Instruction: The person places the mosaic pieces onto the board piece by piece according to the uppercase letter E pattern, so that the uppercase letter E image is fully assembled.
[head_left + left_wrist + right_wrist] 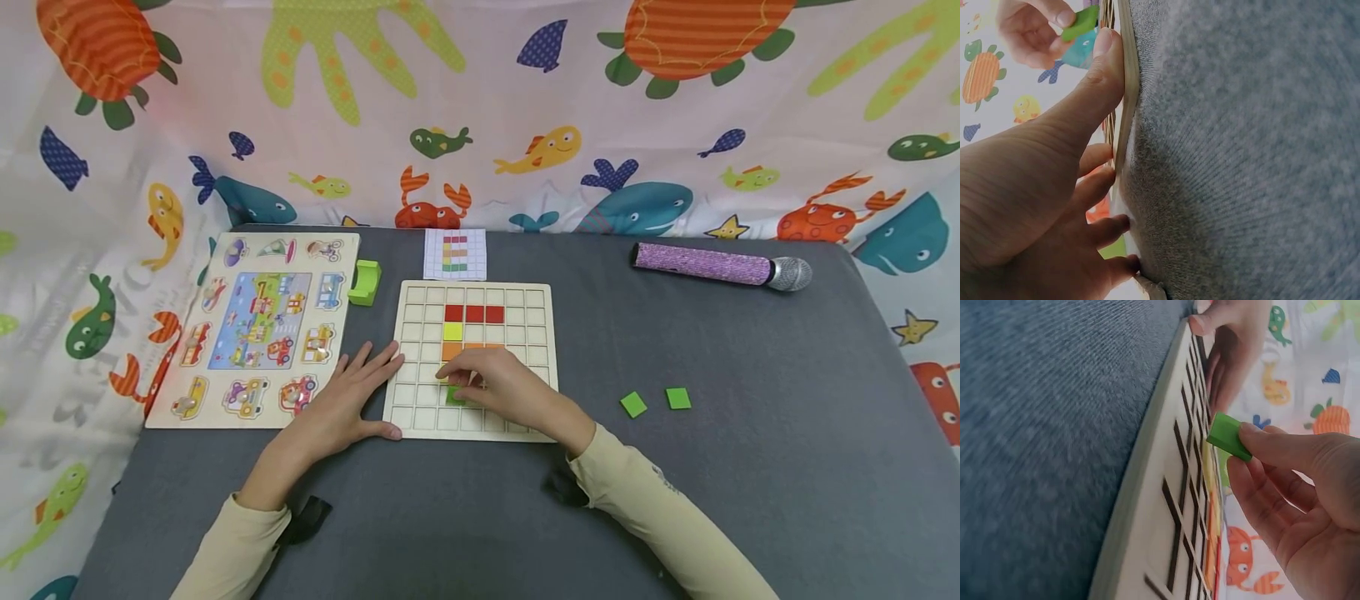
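Observation:
My right hand [510, 383] pinches a green square tile [1229, 434] between thumb and fingers, low over the wooden grid board [528, 304]. On the board lie a row of red tiles [474, 314], a yellow tile [453, 332] below its left end, and orange tiles [452, 351] under that. The right hand covers part of the lower rows. My left hand [341, 408] spreads its fingers at the board's left edge, with the thumb [1100, 59] against the near-left corner. Two green tiles [633, 405] lie on the table to the right.
A puzzle board [172, 417] with vehicle pieces lies at the left, partly behind the left hand. Next to it stands a green arched block [365, 283]. A pattern card [455, 254] lies beyond the grid board. At the back right is a purple microphone [705, 262].

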`<control>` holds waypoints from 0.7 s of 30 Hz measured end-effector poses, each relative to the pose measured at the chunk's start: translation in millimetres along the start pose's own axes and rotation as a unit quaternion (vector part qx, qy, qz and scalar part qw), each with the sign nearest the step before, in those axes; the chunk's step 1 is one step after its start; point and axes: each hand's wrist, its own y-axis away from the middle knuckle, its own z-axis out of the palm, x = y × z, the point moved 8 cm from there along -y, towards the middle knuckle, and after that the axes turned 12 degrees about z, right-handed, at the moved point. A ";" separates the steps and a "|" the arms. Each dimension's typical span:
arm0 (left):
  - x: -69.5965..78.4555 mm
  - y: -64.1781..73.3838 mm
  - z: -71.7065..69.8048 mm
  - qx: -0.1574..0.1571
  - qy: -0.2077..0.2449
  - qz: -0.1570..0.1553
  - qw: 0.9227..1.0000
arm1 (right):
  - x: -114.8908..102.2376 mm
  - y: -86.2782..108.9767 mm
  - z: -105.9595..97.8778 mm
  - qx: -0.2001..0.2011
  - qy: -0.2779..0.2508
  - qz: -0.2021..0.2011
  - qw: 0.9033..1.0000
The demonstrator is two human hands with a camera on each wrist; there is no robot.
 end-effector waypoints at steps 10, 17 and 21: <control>-0.3 0.7 0.4 0.005 -0.006 0.005 1.000 | 0.0 -11.6 13.6 -0.016 0.017 0.012 1.000; -2.2 0.3 0.5 0.005 -0.004 0.002 1.000 | 3.0 -14.7 17.5 -0.007 0.063 0.022 0.998; -1.9 -0.2 0.8 0.003 -0.004 0.000 1.000 | 5.2 -14.8 18.4 -0.003 0.067 0.019 0.998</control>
